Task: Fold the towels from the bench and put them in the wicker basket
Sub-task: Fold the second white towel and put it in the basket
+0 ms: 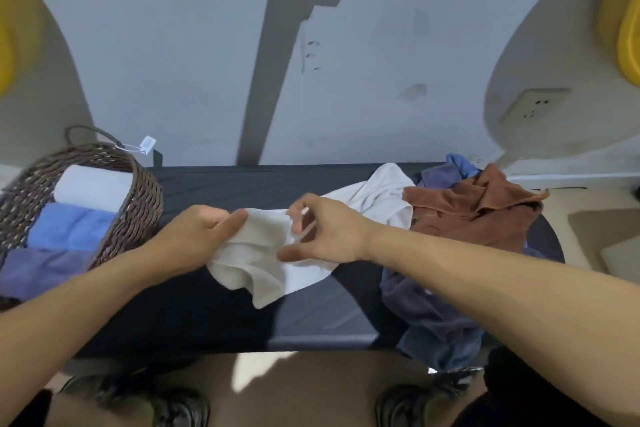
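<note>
Towel (266,253), white, is lifted over the middle of the surface (214,184); its long side runs left to right between both hands; left hand (197,236) pinches the left end; right hand (325,229) pinches the top edge; basket (138,191) sits just left, nearer the left hand.

White towel (263,253) crumpled at frame centre on the dark bench (242,184), brown towel (474,215) and navy towel (433,315) heaped at right, wicker basket (138,204) at left holding folded white, blue, purple towels
</note>
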### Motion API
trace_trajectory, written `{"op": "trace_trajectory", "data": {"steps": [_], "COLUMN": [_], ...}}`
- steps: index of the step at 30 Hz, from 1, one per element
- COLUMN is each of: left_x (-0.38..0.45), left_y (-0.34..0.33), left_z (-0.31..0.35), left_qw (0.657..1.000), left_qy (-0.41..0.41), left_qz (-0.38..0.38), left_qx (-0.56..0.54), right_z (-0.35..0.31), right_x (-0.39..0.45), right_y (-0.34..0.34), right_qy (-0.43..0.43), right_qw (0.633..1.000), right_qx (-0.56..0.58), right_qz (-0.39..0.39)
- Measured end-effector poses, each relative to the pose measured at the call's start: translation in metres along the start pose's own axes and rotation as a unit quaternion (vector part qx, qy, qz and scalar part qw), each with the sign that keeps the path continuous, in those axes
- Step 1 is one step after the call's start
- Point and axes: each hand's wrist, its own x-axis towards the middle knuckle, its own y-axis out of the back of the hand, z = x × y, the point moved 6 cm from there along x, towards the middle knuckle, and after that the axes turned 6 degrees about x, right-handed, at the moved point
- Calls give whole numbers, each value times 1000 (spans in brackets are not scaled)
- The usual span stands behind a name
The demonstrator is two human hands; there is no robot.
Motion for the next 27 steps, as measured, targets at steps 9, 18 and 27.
{"op": "trace_trajectory", "data": {"steps": [9, 18, 27], "left_x": [-11, -20, -19], "left_y": [12, 40, 12], "left_z": [-1, -5, -47], "left_qw": [998, 997, 967], "left_qy": [-39, -57, 14], "left_qz": [-18, 8, -160], "left_qx": [-48, -42, 200], "right_z": [-52, -18, 70], "right_x": [20, 41, 46], "right_y": [-9, 46, 49], "right_qy": [34, -20, -113], "right_qw": [979, 997, 913], "right_qx": [198, -67, -391], "right_qz": [31, 32, -34]}}
